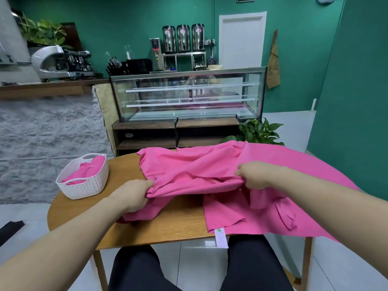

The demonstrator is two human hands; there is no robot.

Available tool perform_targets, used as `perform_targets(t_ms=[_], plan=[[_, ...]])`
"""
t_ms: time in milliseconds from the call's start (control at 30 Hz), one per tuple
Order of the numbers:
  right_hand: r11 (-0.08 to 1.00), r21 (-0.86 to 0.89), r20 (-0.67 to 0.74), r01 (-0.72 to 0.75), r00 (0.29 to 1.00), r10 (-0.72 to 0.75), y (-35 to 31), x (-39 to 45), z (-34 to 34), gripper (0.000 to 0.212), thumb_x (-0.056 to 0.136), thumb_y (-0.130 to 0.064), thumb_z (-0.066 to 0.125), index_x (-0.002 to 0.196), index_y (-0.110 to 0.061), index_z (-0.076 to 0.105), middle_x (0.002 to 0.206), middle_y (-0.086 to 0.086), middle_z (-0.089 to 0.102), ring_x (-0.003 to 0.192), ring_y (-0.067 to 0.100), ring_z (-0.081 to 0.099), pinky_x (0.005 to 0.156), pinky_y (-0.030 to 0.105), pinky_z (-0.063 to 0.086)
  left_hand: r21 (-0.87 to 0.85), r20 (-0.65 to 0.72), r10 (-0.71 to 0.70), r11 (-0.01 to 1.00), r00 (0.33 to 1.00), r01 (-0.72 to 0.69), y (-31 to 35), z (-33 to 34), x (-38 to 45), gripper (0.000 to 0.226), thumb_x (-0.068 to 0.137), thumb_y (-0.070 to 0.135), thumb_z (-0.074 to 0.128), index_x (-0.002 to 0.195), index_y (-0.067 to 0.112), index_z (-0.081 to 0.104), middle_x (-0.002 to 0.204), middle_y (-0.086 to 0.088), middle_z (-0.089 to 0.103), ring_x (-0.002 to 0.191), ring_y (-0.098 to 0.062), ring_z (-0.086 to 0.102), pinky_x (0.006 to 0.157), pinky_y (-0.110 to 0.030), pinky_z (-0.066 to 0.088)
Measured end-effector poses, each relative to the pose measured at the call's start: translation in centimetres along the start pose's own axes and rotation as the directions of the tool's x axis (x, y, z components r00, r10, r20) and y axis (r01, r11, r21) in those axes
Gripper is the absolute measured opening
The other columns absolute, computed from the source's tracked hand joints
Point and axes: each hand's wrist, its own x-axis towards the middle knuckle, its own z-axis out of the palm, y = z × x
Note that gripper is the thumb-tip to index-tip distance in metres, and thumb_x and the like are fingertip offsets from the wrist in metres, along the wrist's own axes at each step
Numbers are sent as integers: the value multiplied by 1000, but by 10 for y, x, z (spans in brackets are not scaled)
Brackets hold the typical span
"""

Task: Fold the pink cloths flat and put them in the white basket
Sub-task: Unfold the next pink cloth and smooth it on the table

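A large pink cloth (195,164) lies rumpled across the middle of the round wooden table (180,219). My left hand (132,196) pinches its near edge at the left, and my right hand (254,175) grips the same edge further right, lifted slightly off the table. Under it, more pink cloth (262,208) spreads over the table's right side, with a white label (221,238) hanging over the front edge. The white basket (84,177) stands at the table's left rim, with a folded pink cloth (88,170) inside.
A glass display case (186,93) on a wooden shelf unit stands just beyond the table. A potted plant (260,131) sits behind the table at the right. My legs (134,271) are under the table's front edge. A grey stone counter wall is at the left.
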Motion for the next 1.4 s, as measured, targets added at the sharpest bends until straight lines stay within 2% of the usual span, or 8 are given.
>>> perform_targets(t_ms=[133,267,333,433,633,900,1133,1400], plan=[[949,314,-101,-28,993,63,8,-3,7,54,84,3,44,135,-14,52,137,7,57,122,28,53,88,23,40,-56,59,83,995,995,-80,2,8,-4,28,84,20,53,96,44,44,97,10,58,90,-18,55,79,-35,47],[951,310,230,-12,971,-63,1,-5,18,25,83,-4,54,82,-29,56,90,-4,64,80,16,55,65,25,43,-54,242,197,980,950,-190,10,17,-4,40,82,54,66,118,41,56,121,16,50,110,-11,52,92,-30,45],[963,258,423,-73,905,-45,-4,-2,24,6,87,-26,62,83,-30,61,82,-12,60,82,13,55,75,25,46,-102,322,189,981,928,-164,15,18,-3,51,80,78,54,112,41,68,124,21,51,114,-4,50,100,-28,40],[956,245,529,-163,849,10,-8,10,27,51,77,-80,55,94,-35,70,101,-13,65,101,15,59,97,35,47,-284,202,148,955,968,-87,20,21,4,64,88,81,30,90,37,76,107,24,63,102,-1,56,95,-24,38],[939,344,210,-23,976,-53,-16,56,39,29,99,-45,51,98,-21,68,96,3,73,70,15,59,61,21,47,-362,-142,-105,931,984,47,15,33,41,17,96,27,55,83,30,65,94,2,58,91,-22,60,84,-33,47],[938,345,-8,25,1000,-24,-36,134,34,20,95,-31,50,104,-26,67,77,-14,60,86,17,59,82,32,51,-632,-157,-419,739,894,235,-9,49,108,19,92,14,55,108,14,64,118,-7,51,102,-28,59,96,-34,43],[926,362,-180,109,983,-46,-53,211,29,22,95,-31,50,109,-28,67,104,-5,70,98,21,62,80,30,48,-875,69,-777,253,625,412,-50,55,171,37,89,24,59,123,13,51,131,-18,51,111,-36,56,98,-36,44],[842,441,-431,310,896,-104,-77,314,36,31,84,-22,52,110,-20,69,114,2,66,114,24,55,106,36,38,-865,472,-732,-493,492,96,-92,71,235,75,67,33,84,128,9,47,113,-7,64,93,-25,65,84,-45,56]])
